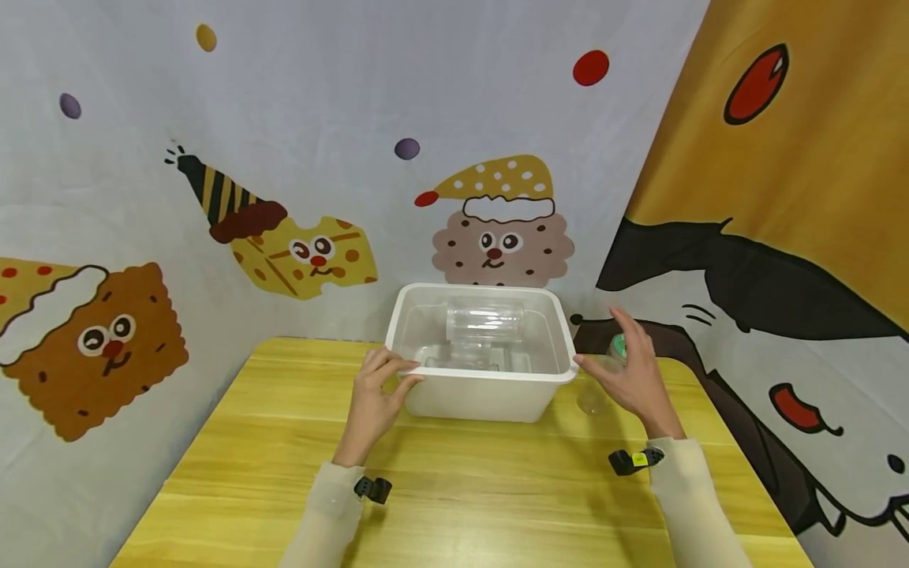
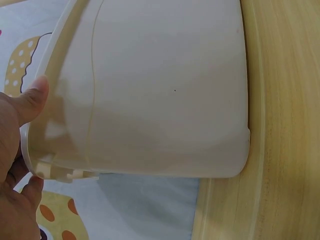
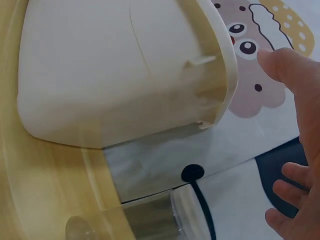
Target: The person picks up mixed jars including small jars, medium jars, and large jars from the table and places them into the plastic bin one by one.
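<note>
A white plastic bin [image 1: 483, 398] stands at the far middle of the yellow wooden table [image 1: 284, 442]. Inside it lies a clear plastic jar [image 1: 486, 319]. My left hand [image 1: 405, 372] pinches the bin's near left rim, fingers on top and thumb against the outer wall; the left wrist view shows the thumb [image 2: 32, 97] on the bin [image 2: 165, 90]. My right hand [image 1: 600, 339] hovers open just right of the bin's right corner, thumb near the rim but apart from it. A clear bottle [image 1: 591, 401] with a green cap lies behind that hand, also seen as the bottle [image 3: 145, 220] below the bin [image 3: 100, 75].
Cartoon-printed cloth walls close in the table at the back, left and right. The bin sits close to the back wall. Bare tabletop stretches between the bin and the near edge, where both sleeved forearms reach in.
</note>
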A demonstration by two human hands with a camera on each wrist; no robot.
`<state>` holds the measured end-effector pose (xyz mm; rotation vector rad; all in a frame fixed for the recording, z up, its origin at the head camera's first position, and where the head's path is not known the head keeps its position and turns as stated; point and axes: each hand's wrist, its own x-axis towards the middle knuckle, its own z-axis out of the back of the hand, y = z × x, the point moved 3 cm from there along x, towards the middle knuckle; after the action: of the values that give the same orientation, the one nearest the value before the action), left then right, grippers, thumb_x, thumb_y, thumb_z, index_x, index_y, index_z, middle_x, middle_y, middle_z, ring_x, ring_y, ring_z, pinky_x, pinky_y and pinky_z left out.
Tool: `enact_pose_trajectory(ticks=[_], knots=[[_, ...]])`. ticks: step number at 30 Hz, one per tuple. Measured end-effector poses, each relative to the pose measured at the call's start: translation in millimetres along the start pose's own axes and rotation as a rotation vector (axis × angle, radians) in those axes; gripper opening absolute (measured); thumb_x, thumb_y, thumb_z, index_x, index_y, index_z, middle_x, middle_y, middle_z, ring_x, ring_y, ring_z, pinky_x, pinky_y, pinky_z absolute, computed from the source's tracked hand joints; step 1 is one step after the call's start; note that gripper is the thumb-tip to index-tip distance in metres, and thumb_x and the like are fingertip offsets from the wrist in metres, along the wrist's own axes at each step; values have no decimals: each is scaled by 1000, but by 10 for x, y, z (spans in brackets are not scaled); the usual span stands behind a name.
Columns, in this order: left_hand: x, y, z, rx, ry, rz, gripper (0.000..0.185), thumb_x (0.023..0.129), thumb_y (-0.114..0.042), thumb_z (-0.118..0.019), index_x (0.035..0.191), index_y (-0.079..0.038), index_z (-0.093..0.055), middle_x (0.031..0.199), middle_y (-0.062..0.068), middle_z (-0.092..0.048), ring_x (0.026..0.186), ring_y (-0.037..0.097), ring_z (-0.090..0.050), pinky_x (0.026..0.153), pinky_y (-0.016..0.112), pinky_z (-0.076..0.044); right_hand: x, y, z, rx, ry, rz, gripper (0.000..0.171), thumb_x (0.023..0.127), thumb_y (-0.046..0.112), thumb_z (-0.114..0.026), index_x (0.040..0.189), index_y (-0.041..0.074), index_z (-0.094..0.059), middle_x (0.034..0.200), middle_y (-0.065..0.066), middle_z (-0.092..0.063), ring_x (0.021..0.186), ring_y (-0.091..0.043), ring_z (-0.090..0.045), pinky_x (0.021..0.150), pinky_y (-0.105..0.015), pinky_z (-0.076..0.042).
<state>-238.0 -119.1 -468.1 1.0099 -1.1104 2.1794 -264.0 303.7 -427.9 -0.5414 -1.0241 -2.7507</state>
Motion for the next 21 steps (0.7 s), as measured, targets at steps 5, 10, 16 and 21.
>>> enact_pose_trajectory(ticks=[5, 10, 16, 21], knots=[[-10, -1, 5, -7, 9, 16, 22, 81, -13, -86, 102, -12, -80, 92, 0, -64, 90, 16, -52, 79, 24, -47, -68, -78, -11, 18, 12, -69, 103, 87, 48, -81, 165, 33, -16, 171, -12, -18, 153, -47, -21, 108, -81, -27], [-15, -7, 11, -16, 15, 30, 21, 82, -13, -86, 102, -12, -80, 92, 0, -64, 90, 16, -52, 79, 24, -46, -109, -139, -18, 44, 20, -129, 104, 87, 52, -79, 166, 28, -15, 172, -16, -15, 153, -50, -20, 109, -82, -24], [-14, -9, 14, -13, 21, 37, 21, 82, -14, -86, 102, -12, -80, 92, 0, -64, 90, 16, -52, 79, 24, -46, -146, -240, -43, 61, 6, -180, 104, 88, 52, -78, 166, 25, -14, 170, -20, -18, 151, -52, -23, 112, -79, -24], [-7, -14, 13, -6, 32, 55, 20, 83, -17, -85, 102, -13, -80, 93, -2, -64, 92, 15, -52, 80, 23, -47, -175, -337, -83, 86, -16, -198, 103, 89, 50, -77, 166, 23, -15, 167, -22, -25, 148, -49, -30, 116, -71, -29]])
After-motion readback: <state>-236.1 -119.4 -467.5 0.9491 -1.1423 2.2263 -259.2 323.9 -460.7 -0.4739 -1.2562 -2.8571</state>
